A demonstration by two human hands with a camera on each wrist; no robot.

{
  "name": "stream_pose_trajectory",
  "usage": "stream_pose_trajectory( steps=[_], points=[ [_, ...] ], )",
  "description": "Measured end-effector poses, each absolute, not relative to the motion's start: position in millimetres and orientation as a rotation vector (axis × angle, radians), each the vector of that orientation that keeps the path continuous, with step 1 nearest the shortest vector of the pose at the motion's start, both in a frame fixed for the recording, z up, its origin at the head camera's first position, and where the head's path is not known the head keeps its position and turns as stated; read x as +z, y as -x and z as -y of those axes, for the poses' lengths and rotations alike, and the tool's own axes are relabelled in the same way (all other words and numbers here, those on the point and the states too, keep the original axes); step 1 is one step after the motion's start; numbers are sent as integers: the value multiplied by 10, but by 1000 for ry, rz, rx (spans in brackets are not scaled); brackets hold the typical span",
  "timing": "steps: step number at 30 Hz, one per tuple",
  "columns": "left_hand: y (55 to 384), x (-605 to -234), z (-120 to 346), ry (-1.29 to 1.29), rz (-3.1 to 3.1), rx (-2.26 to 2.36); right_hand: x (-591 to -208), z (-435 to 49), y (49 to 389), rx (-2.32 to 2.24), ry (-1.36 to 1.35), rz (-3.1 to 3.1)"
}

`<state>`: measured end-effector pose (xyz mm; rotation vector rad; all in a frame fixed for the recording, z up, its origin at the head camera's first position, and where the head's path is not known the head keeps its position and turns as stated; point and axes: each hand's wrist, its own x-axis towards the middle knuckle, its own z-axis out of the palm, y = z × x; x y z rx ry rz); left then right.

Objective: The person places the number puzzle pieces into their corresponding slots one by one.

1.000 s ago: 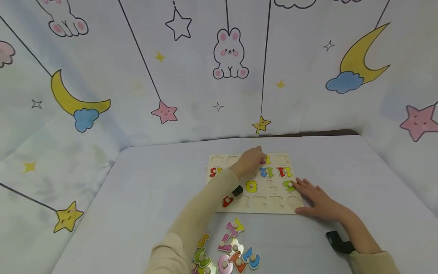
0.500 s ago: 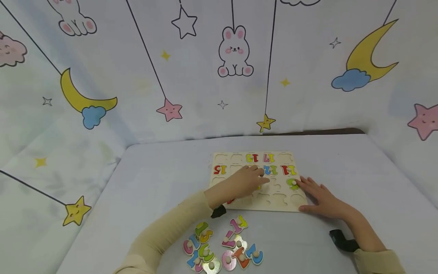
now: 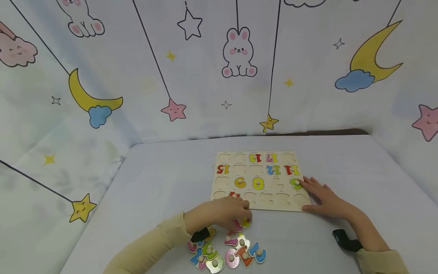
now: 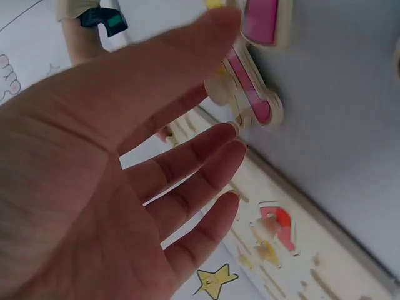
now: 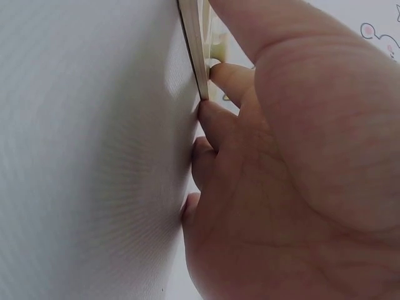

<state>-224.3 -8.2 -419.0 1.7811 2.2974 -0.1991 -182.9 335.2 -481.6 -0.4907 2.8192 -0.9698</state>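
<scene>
My left hand [image 3: 226, 211] hovers palm-down over loose wooden number pieces in front of the puzzle board [image 3: 273, 207]. Its fingers reach toward a pink-and-yellow number piece [image 3: 245, 223] with a knob. In the left wrist view the thumb and fingers are spread, close to that pink piece [image 4: 253, 87]; no grip on it shows. My right hand [image 3: 323, 201] rests at the board's right edge, fingers extended, a fingertip by the green number piece [image 3: 295, 184]. In the right wrist view, fingertips touch the board's edge [image 5: 195, 50] and the tabletop.
Several number pieces sit in the board, among them a yellow 8 [image 3: 258, 183] and a red 15 [image 3: 223, 169]; other recesses are bare. Nearer me lie a blue piece [image 3: 257, 252], an orange piece [image 3: 244, 256] and a green piece [image 3: 209, 251]. A patterned curtain [image 3: 205, 76] stands behind.
My left hand has come back from the board's far row, across its middle, to the loose pieces in front. My right hand has stayed at the board's edge. The view has shifted slightly.
</scene>
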Motion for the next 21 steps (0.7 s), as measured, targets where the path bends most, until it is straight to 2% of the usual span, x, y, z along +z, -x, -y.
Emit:
stream_pose_trajectory(
  steps=[9, 21],
  points=[
    [2177, -4312, 29, -1792, -2351, -236, -4850, -3361, 1836, -981, 497, -2817],
    [2214, -4452, 210, -1429, -2541, -23, -4823, -3364, 1836, -976, 506, -2807]
  ],
)
